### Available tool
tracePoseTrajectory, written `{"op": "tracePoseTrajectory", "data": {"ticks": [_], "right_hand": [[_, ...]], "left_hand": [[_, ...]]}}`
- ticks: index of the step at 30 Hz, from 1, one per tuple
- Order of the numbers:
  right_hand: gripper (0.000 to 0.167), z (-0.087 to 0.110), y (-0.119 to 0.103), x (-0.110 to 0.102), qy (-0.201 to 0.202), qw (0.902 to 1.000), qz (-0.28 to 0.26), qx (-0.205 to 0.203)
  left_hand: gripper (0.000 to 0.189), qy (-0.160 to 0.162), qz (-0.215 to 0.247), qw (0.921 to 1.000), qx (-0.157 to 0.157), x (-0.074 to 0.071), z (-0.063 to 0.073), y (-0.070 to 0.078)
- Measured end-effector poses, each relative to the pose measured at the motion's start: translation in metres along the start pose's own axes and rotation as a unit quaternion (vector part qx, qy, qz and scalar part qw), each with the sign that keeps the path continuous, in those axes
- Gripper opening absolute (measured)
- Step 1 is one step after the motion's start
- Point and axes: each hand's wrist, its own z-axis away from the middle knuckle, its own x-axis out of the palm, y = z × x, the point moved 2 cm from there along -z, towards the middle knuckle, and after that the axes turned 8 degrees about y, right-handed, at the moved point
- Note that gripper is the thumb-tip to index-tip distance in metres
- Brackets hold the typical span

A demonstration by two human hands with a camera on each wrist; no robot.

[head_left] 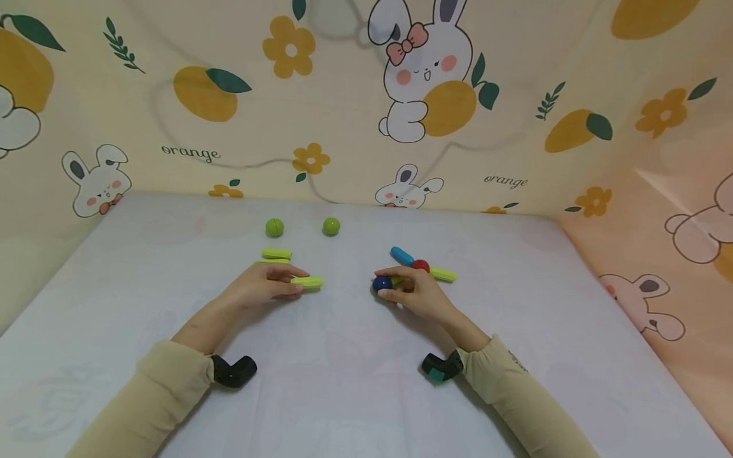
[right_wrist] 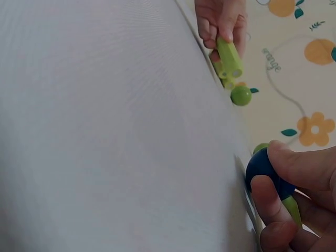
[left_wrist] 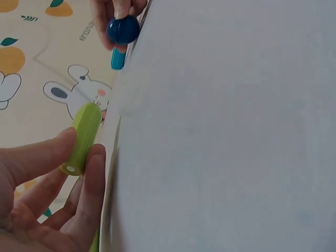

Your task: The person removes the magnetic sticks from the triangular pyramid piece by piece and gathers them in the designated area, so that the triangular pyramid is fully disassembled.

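Observation:
My left hand (head_left: pixel 265 284) pinches a ribbed yellow-green stick (left_wrist: pixel 85 137) between thumb and fingers, its free end pointing right in the head view. In my right hand (head_left: pixel 419 294) a dark blue ball (head_left: pixel 382 284) is held between thumb and fingertips. A yellow-green stick (right_wrist: pixel 292 210) runs from that ball back under the fingers, partly hidden. Just beyond the right hand lie a red ball (head_left: pixel 421 265), a blue stick (head_left: pixel 402 256) and another yellow-green stick (head_left: pixel 443 275), both sticks meeting the red ball. A gap separates the two hands.
Two green balls (head_left: pixel 275 227) (head_left: pixel 331 226) sit toward the back of the white table (head_left: pixel 343 381). Near the left hand lie yellow-green sticks (head_left: pixel 277 254), one partly covered by it. A printed cloth (head_left: pixel 343 114) rises behind the table. Both wrists wear black devices (head_left: pixel 233 371).

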Motion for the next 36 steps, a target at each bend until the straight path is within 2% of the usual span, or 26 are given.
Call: {"op": "tracePoseTrajectory", "data": {"ticks": [7, 14, 17, 26, 36], "right_hand": [[0.039, 0.001, -0.001, 0.0, 0.0, 1.0, -0.002, -0.004], [0.038, 0.001, -0.003, 0.0, 0.001, 1.0, 0.001, -0.004], [0.038, 0.001, -0.003, 0.0, 0.002, 1.0, 0.001, -0.006], [0.038, 0.001, -0.001, -0.001, 0.001, 1.0, -0.003, -0.006], [0.038, 0.0, 0.0, -0.001, -0.002, 0.9999, -0.009, -0.008]], "left_hand": [[0.037, 0.017, -0.018, 0.9997, -0.001, -0.015, 0.004, -0.007], [0.042, 0.024, -0.008, 0.9994, -0.025, -0.026, 0.009, -0.01], [0.042, 0.032, -0.025, 0.999, -0.02, -0.03, 0.011, -0.011], [0.047, 0.044, -0.02, 0.9981, -0.038, -0.037, 0.012, -0.017], [0.046, 0.053, -0.018, 0.9977, -0.038, -0.041, 0.014, -0.019]]}}
